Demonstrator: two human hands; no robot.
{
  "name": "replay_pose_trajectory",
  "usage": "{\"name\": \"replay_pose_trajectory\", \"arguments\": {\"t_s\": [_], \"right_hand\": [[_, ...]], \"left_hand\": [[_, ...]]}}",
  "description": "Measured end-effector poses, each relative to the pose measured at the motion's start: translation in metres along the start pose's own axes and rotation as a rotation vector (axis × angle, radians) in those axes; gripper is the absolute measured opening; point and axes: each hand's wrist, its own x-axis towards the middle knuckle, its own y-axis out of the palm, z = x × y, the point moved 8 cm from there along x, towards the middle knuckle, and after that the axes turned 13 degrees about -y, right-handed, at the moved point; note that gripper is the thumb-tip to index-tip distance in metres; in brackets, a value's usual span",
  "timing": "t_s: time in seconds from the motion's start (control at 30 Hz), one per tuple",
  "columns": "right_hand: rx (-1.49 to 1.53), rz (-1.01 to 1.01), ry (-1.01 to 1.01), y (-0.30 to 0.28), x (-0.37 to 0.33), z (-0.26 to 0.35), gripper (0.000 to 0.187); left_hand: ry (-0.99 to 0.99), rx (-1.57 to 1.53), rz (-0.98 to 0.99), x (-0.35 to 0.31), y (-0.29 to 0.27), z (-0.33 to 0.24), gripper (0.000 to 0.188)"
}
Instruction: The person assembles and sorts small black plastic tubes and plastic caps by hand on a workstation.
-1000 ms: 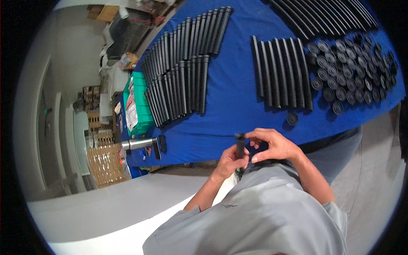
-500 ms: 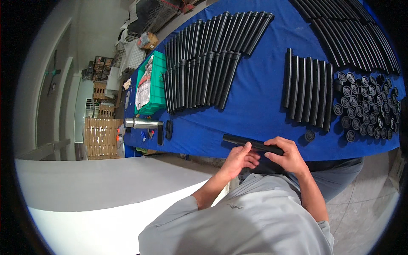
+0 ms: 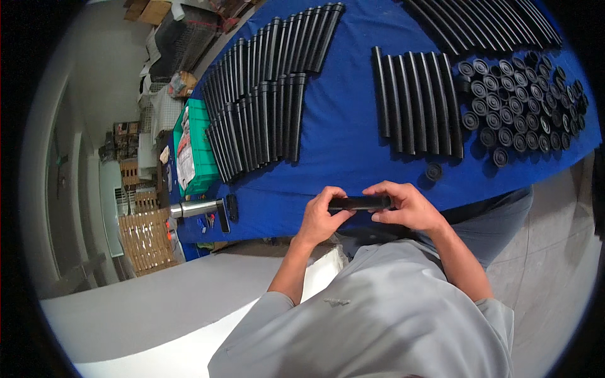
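Observation:
Close to the table's front edge, a black tube [image 3: 358,203] lies level between my two hands. My left hand [image 3: 322,215] is closed round its left end, thumb below and fingers above. At the right end, my right hand [image 3: 408,206] grips it between thumb and fingers; whether a cap sits on that end I cannot tell. A single round black cap [image 3: 433,171] lies on the blue cloth just beyond my right hand. Farther off, several bare black tubes [image 3: 419,101] lie side by side, with many round black caps [image 3: 517,107] grouped to their right.
Rows of black tubes with collared ends [image 3: 271,94] cover the left of the blue-clothed table [image 3: 343,120]. More tubes [image 3: 485,25] lie at the far right. A green crate [image 3: 203,148], a steel flask [image 3: 195,208] and a phone [image 3: 224,216] stand or lie at the left edge.
My left hand has gone from loosely open beside the tube to closed on its left end. The tube has turned nearly level. The whole view has shifted to the right.

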Motion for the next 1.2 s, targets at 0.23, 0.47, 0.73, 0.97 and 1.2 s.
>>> {"name": "replay_pose_trajectory", "arguments": {"t_s": [0.23,0.47,0.73,0.97,1.2], "right_hand": [[-0.089,0.121,-0.051,0.001,0.0,0.01,0.041],[-0.016,0.109,-0.076,0.001,0.0,0.007,0.04],[0.053,0.114,-0.006,0.003,-0.002,0.001,0.04],[0.063,0.136,0.008,0.004,-0.003,0.003,0.042],[-0.091,0.253,-0.062,0.007,-0.001,0.011,0.042]], "left_hand": [[-0.169,-0.255,0.44,-0.009,0.017,0.012,0.037],[-0.204,-0.424,0.553,-0.017,0.026,0.014,0.034],[-0.473,-0.771,0.7,-0.03,0.049,0.026,0.05],[-0.363,-0.653,0.663,-0.025,0.052,0.029,0.043],[-0.347,-0.655,0.659,-0.026,0.048,0.023,0.038]]}}
